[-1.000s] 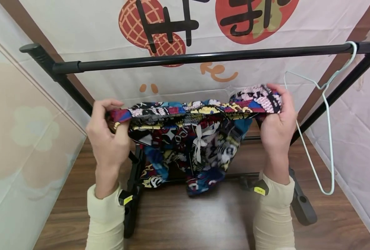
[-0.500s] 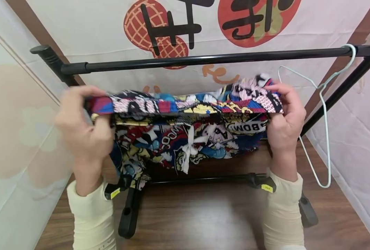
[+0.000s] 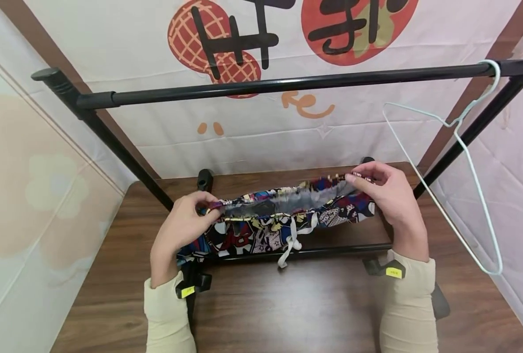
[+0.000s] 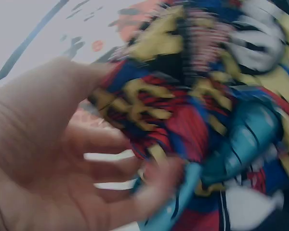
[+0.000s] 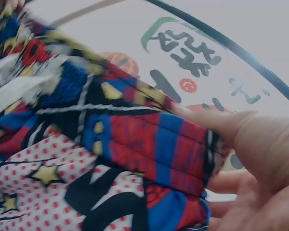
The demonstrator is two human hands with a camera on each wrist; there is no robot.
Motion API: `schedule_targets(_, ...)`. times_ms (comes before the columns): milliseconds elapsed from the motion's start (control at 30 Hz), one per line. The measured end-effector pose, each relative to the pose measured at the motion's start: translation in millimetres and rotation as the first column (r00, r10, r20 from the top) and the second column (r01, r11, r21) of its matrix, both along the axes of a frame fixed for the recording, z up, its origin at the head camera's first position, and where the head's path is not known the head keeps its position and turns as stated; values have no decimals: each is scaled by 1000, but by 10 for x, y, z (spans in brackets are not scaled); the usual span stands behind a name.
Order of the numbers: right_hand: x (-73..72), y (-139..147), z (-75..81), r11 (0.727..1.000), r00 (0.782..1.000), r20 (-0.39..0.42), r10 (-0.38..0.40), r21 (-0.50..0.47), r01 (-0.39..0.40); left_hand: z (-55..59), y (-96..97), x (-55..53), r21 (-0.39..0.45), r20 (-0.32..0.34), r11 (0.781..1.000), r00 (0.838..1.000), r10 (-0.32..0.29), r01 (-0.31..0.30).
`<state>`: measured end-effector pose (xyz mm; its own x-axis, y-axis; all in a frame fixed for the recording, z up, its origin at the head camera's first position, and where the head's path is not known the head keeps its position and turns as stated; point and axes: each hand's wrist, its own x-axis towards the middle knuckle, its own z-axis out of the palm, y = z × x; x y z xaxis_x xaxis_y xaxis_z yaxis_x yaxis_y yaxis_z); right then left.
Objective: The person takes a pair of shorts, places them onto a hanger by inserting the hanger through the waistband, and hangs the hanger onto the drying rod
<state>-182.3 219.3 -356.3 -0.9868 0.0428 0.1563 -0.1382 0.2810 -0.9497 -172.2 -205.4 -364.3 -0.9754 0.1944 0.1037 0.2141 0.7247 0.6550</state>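
Between my two hands hang comic-print shorts [image 3: 261,236] with a white drawstring [image 3: 293,240] at the front. The waistband is spread, and its grey inside shows from above. My left hand [image 3: 185,221] pinches the waistband's left end between thumb and fingers; the left wrist view shows bunched red, blue and yellow cloth [image 4: 173,110] there, blurred. At the other end my right hand [image 3: 389,193] pinches the waistband, thumb on top. In the right wrist view the gathered waistband [image 5: 154,144] runs from the thumb to the upper left. The legs' lower ends are hidden in the head view.
A black rack bar [image 3: 288,86] crosses beyond my hands, higher up. On its right end hangs a pale green wire hanger [image 3: 473,162], just right of my right hand. A lower bar [image 3: 341,249] passes behind the shorts, above the wooden floor [image 3: 288,304]. Printed cloth walls [image 3: 252,147] surround the rack.
Both hands have lowered the shorts from just under the top bar toward the lower bar. My left hand swung out left, then came back in. The waistband now gapes, showing its inside.
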Motion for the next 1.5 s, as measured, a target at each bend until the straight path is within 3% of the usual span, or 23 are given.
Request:
schedule_targets(100,2,-19,2,993,997,2,-81,88,81,-34,17,-2,111,106,993,993,-46,34)
schedule_targets(167,4,-27,8,979,995,19,-93,185,88,-50,75,-7,212,127,977,991,-45,18)
schedule_targets(300,9,-19,21,911,995,75,-72,412,35,-56,243,-17,428,146,903,989,-29,-36)
schedule_targets(367,8,-20,17,872,994,96,-57,489,3,-50,311,-12,496,157,867,987,-43,-41)
schedule_targets(433,0,-30,-5,850,992,117,-51,527,-18,-50,360,-10,525,157,851,986,-57,-34)
schedule_targets(567,-2,-66,-48,832,989,143,-48,554,-40,-61,420,-12,492,161,870,985,-56,-31)
schedule_targets(700,70,-108,-12,832,987,141,-73,554,-17,-65,477,9,437,209,894,978,10,-103)
schedule_targets(833,243,-148,106,845,990,9,-144,521,118,-82,476,11,395,247,906,967,57,-154)
schedule_targets(900,350,-171,183,850,975,-93,-201,478,221,-91,456,2,380,249,912,967,59,-154)
schedule_targets(1033,526,-211,348,848,899,-281,-336,325,418,-100,399,-13,365,229,923,973,35,-119)
schedule_targets(1133,606,-211,484,828,811,-390,-436,180,532,-99,359,-22,369,208,925,978,8,-86)
schedule_targets(1200,635,-186,587,794,730,-451,-514,72,603,-100,348,-23,371,201,926,980,-7,-69)
schedule_targets(1267,639,-149,693,731,628,-501,-595,-14,682,-105,344,-24,365,201,929,980,-14,-62)
schedule_targets(1367,609,-91,837,603,481,-540,-691,-63,795,-107,346,-18,358,208,932,978,-21,-57)
schedule_targets(1433,573,-55,926,521,430,-521,-737,-34,853,-108,342,-20,356,212,933,977,-22,-56)
schedule_targets(1500,522,-5,997,476,424,-492,-760,23,879,-96,339,-25,357,208,933,978,-23,-54)
